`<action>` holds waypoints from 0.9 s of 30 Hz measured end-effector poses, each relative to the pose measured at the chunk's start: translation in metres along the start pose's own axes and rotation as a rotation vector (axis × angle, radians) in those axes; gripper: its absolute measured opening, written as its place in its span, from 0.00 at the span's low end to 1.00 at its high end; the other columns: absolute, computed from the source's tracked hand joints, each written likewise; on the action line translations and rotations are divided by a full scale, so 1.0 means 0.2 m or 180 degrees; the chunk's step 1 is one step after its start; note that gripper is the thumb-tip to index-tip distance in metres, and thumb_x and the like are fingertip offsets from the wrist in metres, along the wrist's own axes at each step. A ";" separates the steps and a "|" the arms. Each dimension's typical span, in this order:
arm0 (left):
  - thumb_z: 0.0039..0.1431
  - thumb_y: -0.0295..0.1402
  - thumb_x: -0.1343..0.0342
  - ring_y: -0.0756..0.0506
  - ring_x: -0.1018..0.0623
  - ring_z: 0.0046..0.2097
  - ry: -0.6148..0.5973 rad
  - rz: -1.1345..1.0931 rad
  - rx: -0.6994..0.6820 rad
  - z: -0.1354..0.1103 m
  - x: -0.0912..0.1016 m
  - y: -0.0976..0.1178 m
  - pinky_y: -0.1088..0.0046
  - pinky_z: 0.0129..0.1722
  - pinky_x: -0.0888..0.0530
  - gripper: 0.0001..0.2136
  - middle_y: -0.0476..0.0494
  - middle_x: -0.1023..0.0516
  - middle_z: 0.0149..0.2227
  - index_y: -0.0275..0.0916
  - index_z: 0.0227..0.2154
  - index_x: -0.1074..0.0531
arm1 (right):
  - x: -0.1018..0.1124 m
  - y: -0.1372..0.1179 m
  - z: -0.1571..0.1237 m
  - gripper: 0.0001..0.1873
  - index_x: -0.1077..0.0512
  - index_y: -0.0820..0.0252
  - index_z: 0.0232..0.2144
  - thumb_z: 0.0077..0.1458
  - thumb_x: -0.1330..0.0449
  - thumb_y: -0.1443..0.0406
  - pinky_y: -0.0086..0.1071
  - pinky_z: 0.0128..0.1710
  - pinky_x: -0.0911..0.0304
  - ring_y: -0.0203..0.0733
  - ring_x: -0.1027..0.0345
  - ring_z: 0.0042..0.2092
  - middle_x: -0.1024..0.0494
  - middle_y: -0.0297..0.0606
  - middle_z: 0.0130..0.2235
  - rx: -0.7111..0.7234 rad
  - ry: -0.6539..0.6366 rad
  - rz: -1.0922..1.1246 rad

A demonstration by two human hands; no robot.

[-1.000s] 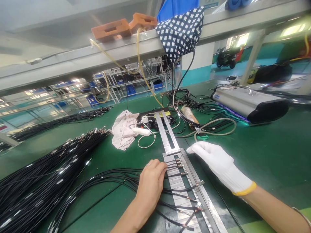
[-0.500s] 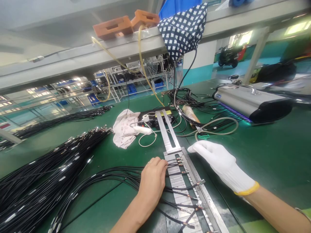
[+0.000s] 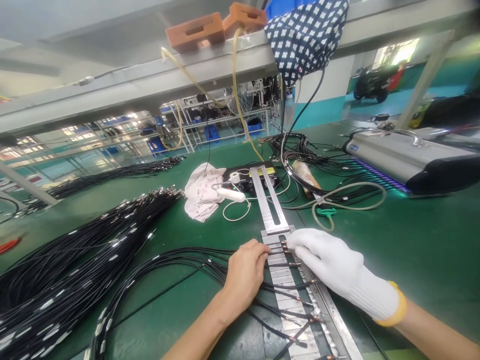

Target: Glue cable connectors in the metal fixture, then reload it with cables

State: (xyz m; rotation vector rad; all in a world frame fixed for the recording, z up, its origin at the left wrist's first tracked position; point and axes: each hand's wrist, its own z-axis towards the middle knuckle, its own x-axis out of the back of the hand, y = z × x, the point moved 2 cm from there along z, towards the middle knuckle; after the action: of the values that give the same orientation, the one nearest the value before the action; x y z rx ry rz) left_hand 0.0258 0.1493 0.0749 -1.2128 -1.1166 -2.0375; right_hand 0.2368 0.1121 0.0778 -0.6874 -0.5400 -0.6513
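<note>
My bare left hand (image 3: 247,270) pinches a thin black cable (image 3: 276,251) near the upper end of a slotted metal fixture (image 3: 283,275). My right hand (image 3: 333,257), in a white knitted glove with a yellow cuff, has its fingers closed at that cable's tip, on the fixture's right edge. The fingers cover part of the tip. Several more black cables (image 3: 180,252) run from the left under my left hand and lie across the fixture. Their copper-coloured ends (image 3: 313,282) show along its right rail. A narrow metal frame (image 3: 268,200) extends beyond the fixture.
Thick bundles of black cables (image 3: 112,255) cover the left of the green table (image 3: 423,250). Ahead lie a crumpled white cloth (image 3: 202,192), a white pen-shaped tool (image 3: 231,195) and a black box (image 3: 243,185). A silver lamp unit (image 3: 408,155) glows violet at right.
My gloved right hand has moved left and down onto the cable tips at the fixture. My left hand stays on the cable. The whole view has shifted slightly.
</note>
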 end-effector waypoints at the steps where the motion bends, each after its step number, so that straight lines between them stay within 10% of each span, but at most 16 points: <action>1: 0.70 0.26 0.50 0.47 0.24 0.44 0.0008 0.0014 -0.0022 0.00 0.00 0.00 0.71 0.45 0.31 0.11 0.49 0.23 0.42 0.42 0.43 0.22 | -0.02 0.00 -0.01 0.17 0.23 0.56 0.42 0.68 0.52 0.66 0.37 0.49 0.31 0.43 0.26 0.47 0.20 0.35 0.46 0.0316 0.0056 -0.0174; 8: 0.71 0.26 0.51 0.46 0.25 0.42 -0.0112 0.0476 -0.0192 0.01 0.01 0.04 0.69 0.42 0.29 0.13 0.47 0.25 0.38 0.41 0.43 0.21 | -0.06 -0.12 -0.04 0.21 0.23 0.63 0.35 0.60 0.56 0.77 0.39 0.42 0.28 0.47 0.25 0.39 0.20 0.44 0.37 0.1400 0.0715 -0.1486; 20: 0.66 0.21 0.48 0.40 0.25 0.46 -0.0715 0.2281 -0.0789 -0.07 -0.04 0.23 0.64 0.45 0.23 0.12 0.35 0.26 0.43 0.27 0.47 0.23 | -0.14 -0.19 -0.06 0.22 0.23 0.65 0.32 0.50 0.55 0.82 0.37 0.49 0.31 0.47 0.27 0.40 0.21 0.50 0.36 0.1378 0.0523 -0.2169; 27: 0.64 0.13 0.56 0.43 0.27 0.51 -0.0944 0.0891 -0.0182 -0.06 0.05 0.16 0.65 0.57 0.28 0.21 0.39 0.27 0.50 0.31 0.55 0.28 | -0.12 0.02 -0.04 0.19 0.21 0.55 0.45 0.63 0.51 0.69 0.41 0.52 0.29 0.45 0.25 0.49 0.20 0.37 0.48 0.0128 0.0068 -0.0328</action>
State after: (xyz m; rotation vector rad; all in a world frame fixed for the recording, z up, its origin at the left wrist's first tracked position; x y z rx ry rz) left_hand 0.0389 0.1226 0.0931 -1.6406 -0.9569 -1.7277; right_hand 0.2260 0.1172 0.0558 -0.6173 -0.5701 -0.7414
